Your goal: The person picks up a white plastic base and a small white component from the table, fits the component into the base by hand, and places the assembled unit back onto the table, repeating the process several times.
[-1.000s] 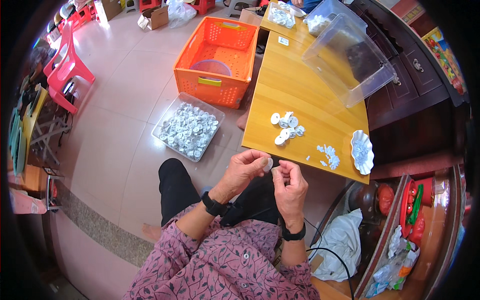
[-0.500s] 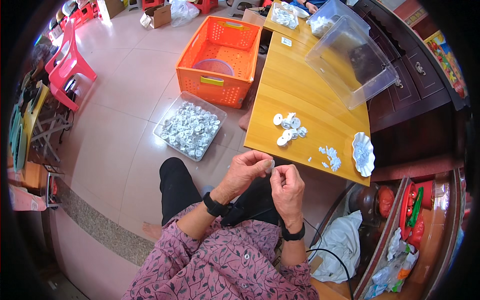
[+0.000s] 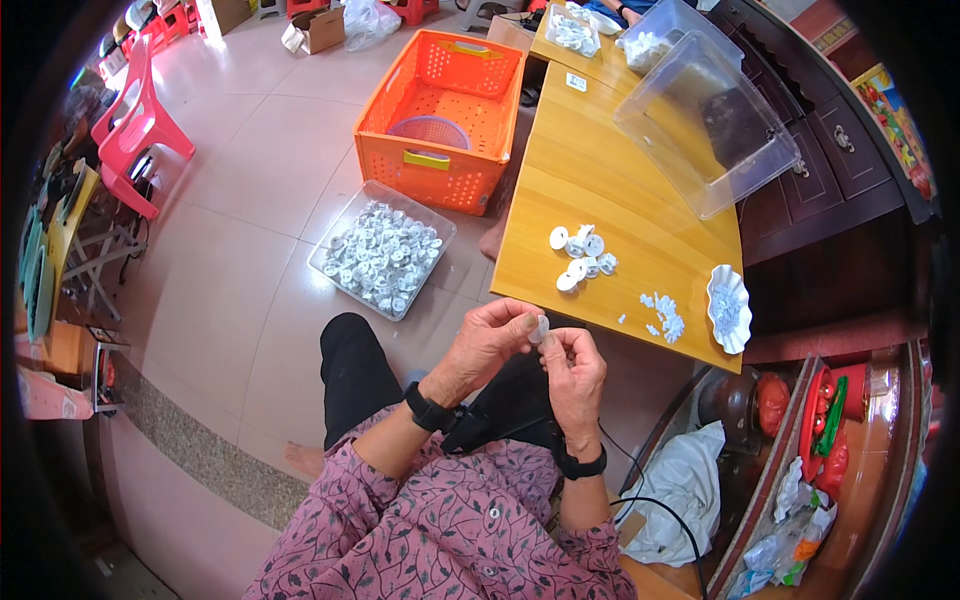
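My left hand [image 3: 490, 340] pinches a small round white plastic part [image 3: 539, 329] between thumb and fingertips, over my lap. Close against it, my right hand [image 3: 574, 378] has its thumb and forefinger pressed together at the part's lower edge; whether a smaller piece sits between them is too small to make out. Beyond my hands, a cluster of white round plastic parts [image 3: 580, 257] lies on the wooden table [image 3: 590, 150]. Tiny pale plastic pieces [image 3: 667, 320] are scattered near the table's front corner, beside a white scalloped dish [image 3: 742, 330] holding more of them.
On the floor to the left stands a clear tray [image 3: 330, 277] full of white parts, with an orange crate [image 3: 430, 172] behind it. A clear plastic bin [image 3: 690, 150] rests tilted on the table. A white bag [image 3: 675, 495] and dark cable lie at my right.
The round part has turned in my left fingers, so more of its face shows. My right hand has shifted very slightly; the view has moved a little.
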The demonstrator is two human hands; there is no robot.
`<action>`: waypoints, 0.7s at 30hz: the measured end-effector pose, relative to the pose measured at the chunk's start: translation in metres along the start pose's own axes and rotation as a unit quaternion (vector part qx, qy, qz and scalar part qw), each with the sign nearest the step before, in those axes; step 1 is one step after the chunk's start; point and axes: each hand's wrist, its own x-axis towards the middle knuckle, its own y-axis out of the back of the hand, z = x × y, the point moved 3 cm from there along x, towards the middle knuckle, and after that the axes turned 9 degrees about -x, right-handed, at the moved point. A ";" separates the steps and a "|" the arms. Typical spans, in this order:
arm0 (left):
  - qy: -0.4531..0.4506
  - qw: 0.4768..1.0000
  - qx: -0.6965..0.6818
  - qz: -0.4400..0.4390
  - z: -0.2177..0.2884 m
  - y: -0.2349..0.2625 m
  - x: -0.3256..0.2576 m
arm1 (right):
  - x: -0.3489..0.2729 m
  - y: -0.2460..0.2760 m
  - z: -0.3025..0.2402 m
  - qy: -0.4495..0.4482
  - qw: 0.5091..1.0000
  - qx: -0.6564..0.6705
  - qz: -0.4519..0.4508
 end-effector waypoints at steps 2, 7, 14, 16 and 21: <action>0.002 1.000 0.003 0.006 0.001 0.001 -0.001 | 0.000 -0.002 0.003 -0.006 1.000 0.008 -0.001; -0.002 0.999 0.033 -0.007 0.001 0.001 0.001 | 0.001 -0.004 0.002 -0.012 1.000 0.011 0.006; -0.063 0.982 0.153 0.090 0.035 0.016 -0.007 | 0.002 -0.001 0.006 0.022 0.998 -0.058 0.029; -0.101 0.971 0.163 0.143 0.056 0.028 -0.010 | 0.004 0.011 0.015 0.054 0.993 -0.085 0.070; -0.170 0.945 0.143 0.242 0.099 0.096 -0.007 | 0.014 0.049 0.039 0.106 0.949 -0.235 0.184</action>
